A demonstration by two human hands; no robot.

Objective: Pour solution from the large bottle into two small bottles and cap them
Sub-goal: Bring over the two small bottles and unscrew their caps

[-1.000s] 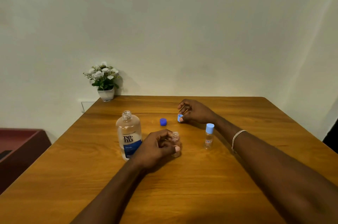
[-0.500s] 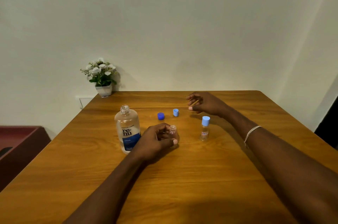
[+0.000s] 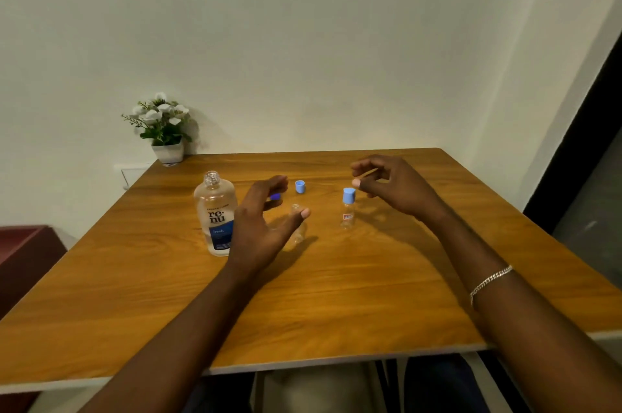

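Head view: large bottle (image 3: 217,214) upright on bench (image 3: 370,278), uncapped, roughly a quarter full. Left hand (image 3: 262,227) hovers beside it with fingers spread, holding nothing; open small bottle (image 3: 298,224) just past the thumb. Right hand (image 3: 390,187) loosely curled, empty, near capped small bottle (image 3: 348,209). Clear plastic, light, probably slick; grab the big one mid-body at the label.

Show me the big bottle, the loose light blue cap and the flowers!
big bottle (image 3: 217,217): head view, on its label.
light blue cap (image 3: 300,186): head view, on the cap's side.
flowers (image 3: 161,116): head view, on the white blossoms.
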